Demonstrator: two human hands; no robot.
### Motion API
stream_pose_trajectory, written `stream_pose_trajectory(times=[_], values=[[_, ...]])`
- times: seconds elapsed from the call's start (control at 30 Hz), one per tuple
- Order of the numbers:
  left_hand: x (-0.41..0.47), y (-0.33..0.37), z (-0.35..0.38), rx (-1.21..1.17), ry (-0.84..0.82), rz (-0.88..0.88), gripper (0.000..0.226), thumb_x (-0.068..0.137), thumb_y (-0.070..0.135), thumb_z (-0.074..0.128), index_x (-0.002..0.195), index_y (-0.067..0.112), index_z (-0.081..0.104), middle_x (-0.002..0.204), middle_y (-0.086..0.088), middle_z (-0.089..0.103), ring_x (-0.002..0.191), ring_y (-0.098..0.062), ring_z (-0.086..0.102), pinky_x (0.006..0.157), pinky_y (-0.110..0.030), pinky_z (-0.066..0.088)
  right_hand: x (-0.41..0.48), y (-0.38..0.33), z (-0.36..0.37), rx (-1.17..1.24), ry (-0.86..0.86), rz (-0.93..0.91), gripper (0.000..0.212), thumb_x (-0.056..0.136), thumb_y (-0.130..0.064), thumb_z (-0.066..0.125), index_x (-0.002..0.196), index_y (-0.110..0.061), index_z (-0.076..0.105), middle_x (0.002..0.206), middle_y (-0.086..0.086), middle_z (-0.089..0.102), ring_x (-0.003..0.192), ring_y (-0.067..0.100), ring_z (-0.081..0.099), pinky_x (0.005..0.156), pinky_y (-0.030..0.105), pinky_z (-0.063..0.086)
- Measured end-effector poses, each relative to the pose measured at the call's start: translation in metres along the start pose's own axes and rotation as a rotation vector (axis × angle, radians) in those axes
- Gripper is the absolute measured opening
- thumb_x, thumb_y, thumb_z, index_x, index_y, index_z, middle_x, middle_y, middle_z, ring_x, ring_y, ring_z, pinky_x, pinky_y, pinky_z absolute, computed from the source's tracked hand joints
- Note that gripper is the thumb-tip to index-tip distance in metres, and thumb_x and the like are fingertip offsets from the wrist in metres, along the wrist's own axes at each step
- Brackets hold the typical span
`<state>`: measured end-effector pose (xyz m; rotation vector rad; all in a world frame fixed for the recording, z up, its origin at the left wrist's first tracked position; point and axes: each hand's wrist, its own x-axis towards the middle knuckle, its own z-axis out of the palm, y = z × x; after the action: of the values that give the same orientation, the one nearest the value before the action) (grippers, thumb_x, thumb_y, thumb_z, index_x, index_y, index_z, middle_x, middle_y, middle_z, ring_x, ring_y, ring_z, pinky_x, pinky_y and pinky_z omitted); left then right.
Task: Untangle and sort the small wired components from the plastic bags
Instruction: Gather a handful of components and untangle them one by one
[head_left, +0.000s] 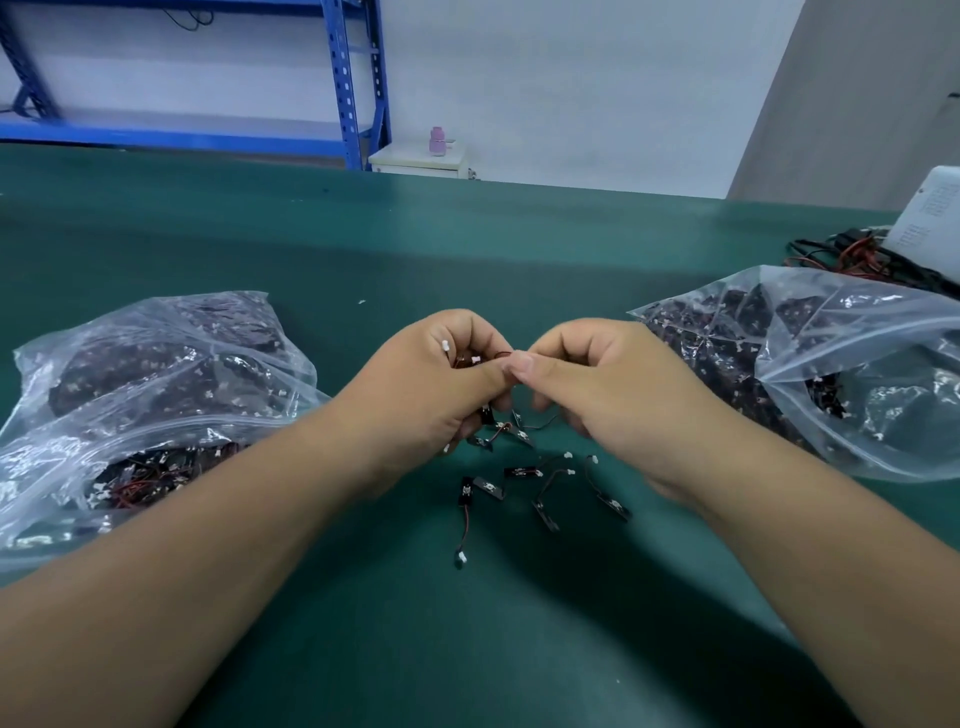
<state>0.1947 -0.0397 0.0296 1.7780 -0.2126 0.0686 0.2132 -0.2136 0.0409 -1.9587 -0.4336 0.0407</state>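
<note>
Green matting covers the bench (467, 649), and toward its near middle a few separated wired components (540, 488) lie loose, apart from one another. Just beyond them the left hand (431, 395) and right hand (613, 395) meet thumb to thumb, both pinching one small tangle (498, 423) whose black boards dangle below the fingers. Sorting seems barely begun: the left bag (156, 395) and right bag (831, 374), toward either side edge, look nearly full. At the far right corner sit a cable bundle (841, 254) and a white box (930, 223). Beyond the bench stand blue shelving (358, 78) and a white cabinet (415, 158).
</note>
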Motion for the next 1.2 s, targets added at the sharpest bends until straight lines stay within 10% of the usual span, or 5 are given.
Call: stream_pose_trajectory(times=[0.4, 0.87, 1.1, 1.2], values=[[-0.002, -0.004, 0.005, 0.220, -0.001, 0.074, 0.014, 0.082, 0.015, 0.076, 0.077, 0.023, 0.065, 0.067, 0.002, 0.068, 0.054, -0.007, 0.053, 0.049, -0.017, 0.043, -0.001, 0.001, 0.007, 0.142, 0.037, 0.178, 0.027, 0.083, -0.023, 0.073, 0.057, -0.019, 0.064, 0.058, 0.003, 0.057, 0.041, 0.010, 0.033, 0.046, 0.023, 0.024], [-0.001, -0.002, -0.004, -0.047, -0.098, -0.089, 0.008, 0.092, 0.009, 0.066, 0.088, 0.016, 0.065, 0.070, -0.001, 0.066, 0.041, -0.009, 0.041, 0.039, -0.018, 0.030, 0.010, 0.001, -0.015, 0.719, 0.026, 0.359, 0.023, 0.089, -0.018, 0.051, 0.066, -0.016, 0.053, 0.060, 0.000, 0.044, 0.042, 0.013, 0.026, 0.042, 0.021, 0.020], [0.014, 0.004, -0.023, -0.718, 0.221, -0.295, 0.014, 0.095, 0.014, 0.057, 0.082, 0.019, 0.054, 0.066, 0.006, 0.053, 0.041, -0.003, 0.035, 0.031, -0.012, 0.019, 0.011, 0.010, -0.022, -0.338, 0.021, 0.180, 0.025, 0.083, -0.034, 0.072, 0.069, -0.014, 0.069, 0.052, -0.004, 0.058, 0.040, 0.007, 0.041, 0.050, 0.024, 0.031], [0.015, 0.005, -0.035, -1.061, 0.164, -0.366, 0.014, 0.092, 0.018, 0.058, 0.079, 0.019, 0.051, 0.067, 0.011, 0.051, 0.040, -0.001, 0.036, 0.030, -0.013, 0.018, 0.012, 0.004, -0.030, -0.175, 0.131, 0.083, 0.047, 0.087, -0.060, 0.064, 0.074, -0.015, 0.070, 0.053, -0.006, 0.056, 0.041, 0.005, 0.043, 0.053, 0.024, 0.033]])
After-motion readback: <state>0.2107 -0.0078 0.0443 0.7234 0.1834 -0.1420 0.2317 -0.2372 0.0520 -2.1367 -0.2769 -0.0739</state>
